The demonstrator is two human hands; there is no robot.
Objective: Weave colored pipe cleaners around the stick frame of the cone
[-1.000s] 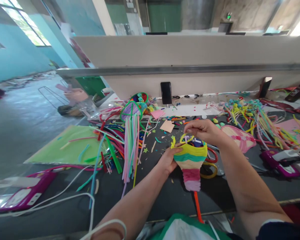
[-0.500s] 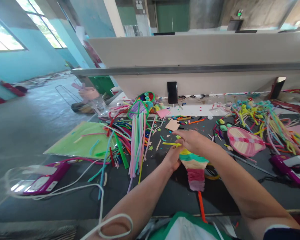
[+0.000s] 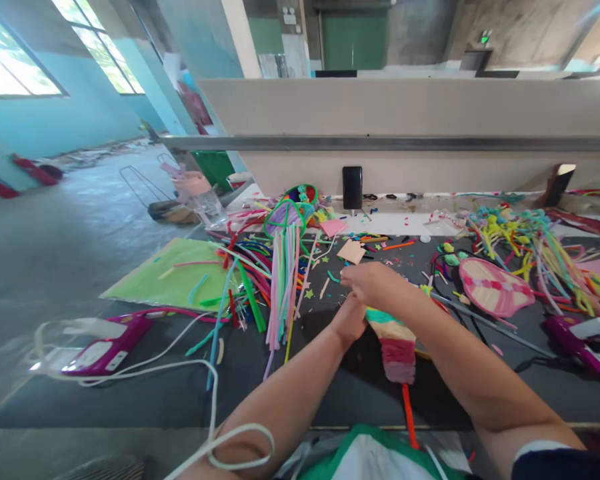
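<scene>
Forearms [image 3: 290, 393] slanted inward from the near edge of the table [image 3: 170, 400], so that both hands came together in front of the person. A white cable [image 3: 213, 400] looped across the left forearm in the view. Below the hands, an orange stem [image 3: 409, 417] ran toward the person from the narrow end of a striped piece [image 3: 399, 347]. The piece, banded in teal, cream, crimson and mauve, was just below the hands, its wider upper part partly hidden behind the right hand and wrist. The left hand [image 3: 353, 319] gripped its upper left edge, wrist angled up and most of the fingers covered. The right hand [image 3: 374, 280] arched over the left, back uppermost, fingers bent with the tips drawn together; whether they pinched anything could not be told. Left of the hands lay a bundle of pastel stems [image 3: 283, 293], and farther left a green sheet [image 3: 155, 273]. Right of the right hand, past its forearm, lay a pink striped oval [image 3: 495, 287]. Just beyond the right fingertips was a beige card [image 3: 351, 251]; farther ahead, a black phone [image 3: 353, 187] stood upright before a pale partition [image 3: 400, 110].
</scene>
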